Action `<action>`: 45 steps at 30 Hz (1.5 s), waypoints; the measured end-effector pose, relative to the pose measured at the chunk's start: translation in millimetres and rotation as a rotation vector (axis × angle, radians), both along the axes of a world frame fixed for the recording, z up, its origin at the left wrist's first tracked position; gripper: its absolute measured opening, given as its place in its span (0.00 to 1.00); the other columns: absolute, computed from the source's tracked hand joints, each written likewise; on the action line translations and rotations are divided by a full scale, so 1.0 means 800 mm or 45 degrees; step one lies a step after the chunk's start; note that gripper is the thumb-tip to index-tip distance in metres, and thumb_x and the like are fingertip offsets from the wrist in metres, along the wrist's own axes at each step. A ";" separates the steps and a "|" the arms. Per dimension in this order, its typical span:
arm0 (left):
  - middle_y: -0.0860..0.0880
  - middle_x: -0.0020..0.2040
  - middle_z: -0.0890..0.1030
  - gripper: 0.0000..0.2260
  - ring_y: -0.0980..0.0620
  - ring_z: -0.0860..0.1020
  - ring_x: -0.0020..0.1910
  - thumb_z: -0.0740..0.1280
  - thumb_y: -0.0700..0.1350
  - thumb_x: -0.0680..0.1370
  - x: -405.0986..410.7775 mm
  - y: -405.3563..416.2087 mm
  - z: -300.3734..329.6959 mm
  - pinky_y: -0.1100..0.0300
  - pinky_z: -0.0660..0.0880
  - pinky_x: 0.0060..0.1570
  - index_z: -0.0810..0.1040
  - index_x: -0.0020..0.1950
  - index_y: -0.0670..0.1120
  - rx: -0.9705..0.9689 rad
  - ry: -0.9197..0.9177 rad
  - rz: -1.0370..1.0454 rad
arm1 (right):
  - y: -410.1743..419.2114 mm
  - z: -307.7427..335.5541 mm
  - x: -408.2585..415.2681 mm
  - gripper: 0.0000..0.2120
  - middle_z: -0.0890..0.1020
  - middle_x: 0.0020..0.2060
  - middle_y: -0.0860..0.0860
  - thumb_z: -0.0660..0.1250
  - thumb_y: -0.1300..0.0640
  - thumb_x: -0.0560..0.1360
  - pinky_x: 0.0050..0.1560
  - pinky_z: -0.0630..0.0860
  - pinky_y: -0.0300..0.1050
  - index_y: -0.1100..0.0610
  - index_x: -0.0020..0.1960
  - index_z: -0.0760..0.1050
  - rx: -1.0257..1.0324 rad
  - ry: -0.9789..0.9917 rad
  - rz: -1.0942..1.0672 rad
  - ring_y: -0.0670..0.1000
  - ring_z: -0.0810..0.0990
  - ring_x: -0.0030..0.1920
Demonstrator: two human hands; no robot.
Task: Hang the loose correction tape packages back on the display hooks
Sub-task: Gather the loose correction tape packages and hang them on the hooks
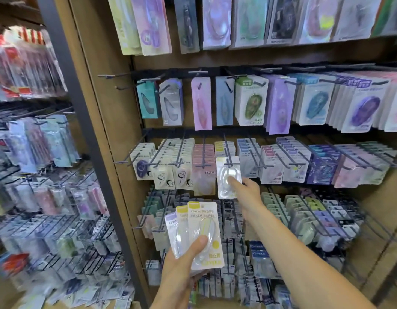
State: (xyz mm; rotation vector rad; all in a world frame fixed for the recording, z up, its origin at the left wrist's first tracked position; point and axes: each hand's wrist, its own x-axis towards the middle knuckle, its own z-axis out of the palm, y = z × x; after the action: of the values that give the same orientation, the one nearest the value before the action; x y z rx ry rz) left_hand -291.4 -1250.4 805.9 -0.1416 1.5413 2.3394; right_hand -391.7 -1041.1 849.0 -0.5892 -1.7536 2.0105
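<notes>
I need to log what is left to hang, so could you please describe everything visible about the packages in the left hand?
The fanned packages number three: flat white cards with clear plastic blisters, the front two topped yellow, the rear one pale purple. The front card carries yellow printed characters. They stand roughly upright, overlapping, before the lower hooks. The left hand grips their lower ends, thumb across the front blister.

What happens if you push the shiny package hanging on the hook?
The shiny package probably swings, since it hangs only from the hook. It looks light: thin card with a clear bubble. The glossy plastic may feel slippery under the right hand.
</notes>
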 end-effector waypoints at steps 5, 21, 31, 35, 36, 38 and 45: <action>0.45 0.55 0.88 0.31 0.43 0.88 0.51 0.80 0.48 0.63 -0.002 -0.004 0.007 0.49 0.84 0.43 0.80 0.66 0.53 0.013 0.051 -0.043 | 0.007 0.009 -0.057 0.13 0.81 0.49 0.57 0.75 0.55 0.77 0.55 0.78 0.52 0.63 0.52 0.76 -0.176 -0.107 -0.067 0.54 0.78 0.49; 0.46 0.56 0.88 0.25 0.43 0.88 0.53 0.78 0.48 0.71 -0.009 0.029 0.013 0.48 0.84 0.49 0.80 0.67 0.51 -0.033 0.148 -0.126 | -0.055 -0.018 0.153 0.23 0.88 0.51 0.55 0.80 0.50 0.68 0.55 0.83 0.56 0.56 0.60 0.82 0.050 -0.001 0.383 0.56 0.87 0.52; 0.44 0.54 0.88 0.24 0.44 0.88 0.47 0.78 0.48 0.70 -0.014 0.034 0.013 0.54 0.83 0.38 0.81 0.65 0.49 0.083 0.004 0.014 | -0.026 -0.015 0.122 0.12 0.88 0.51 0.56 0.73 0.57 0.78 0.62 0.79 0.64 0.57 0.60 0.78 -0.096 0.049 0.260 0.60 0.86 0.54; 0.45 0.52 0.89 0.28 0.43 0.87 0.50 0.80 0.49 0.65 -0.019 0.031 0.006 0.51 0.83 0.45 0.81 0.65 0.49 0.056 -0.027 0.055 | -0.008 -0.008 0.082 0.12 0.87 0.53 0.52 0.75 0.54 0.77 0.66 0.75 0.66 0.52 0.59 0.80 -0.070 0.103 0.142 0.56 0.85 0.56; 0.45 0.52 0.89 0.28 0.43 0.87 0.50 0.80 0.49 0.65 -0.019 0.030 0.004 0.51 0.83 0.45 0.81 0.65 0.50 0.057 -0.027 0.053 | -0.005 -0.006 0.074 0.12 0.88 0.51 0.51 0.75 0.54 0.76 0.67 0.75 0.66 0.52 0.59 0.79 -0.056 0.106 0.129 0.56 0.86 0.55; 0.46 0.53 0.89 0.26 0.44 0.88 0.50 0.80 0.49 0.67 -0.018 0.028 0.001 0.51 0.83 0.45 0.81 0.64 0.51 0.061 -0.022 0.043 | -0.002 0.000 0.061 0.12 0.88 0.48 0.49 0.75 0.54 0.77 0.66 0.76 0.64 0.53 0.59 0.79 -0.024 0.108 0.117 0.54 0.86 0.54; 0.47 0.54 0.89 0.23 0.44 0.88 0.51 0.80 0.48 0.71 -0.020 0.024 -0.002 0.47 0.84 0.51 0.81 0.64 0.53 0.047 -0.008 0.021 | 0.000 -0.005 0.041 0.13 0.86 0.54 0.50 0.75 0.53 0.77 0.64 0.78 0.59 0.50 0.59 0.79 0.050 0.061 0.111 0.52 0.85 0.56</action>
State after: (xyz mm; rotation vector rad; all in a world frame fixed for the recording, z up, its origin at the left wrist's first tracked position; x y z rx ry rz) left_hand -307.4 -1231.0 804.4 -0.1531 1.4980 2.3763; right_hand -358.9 -1041.0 845.4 -0.4557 -1.8143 2.0259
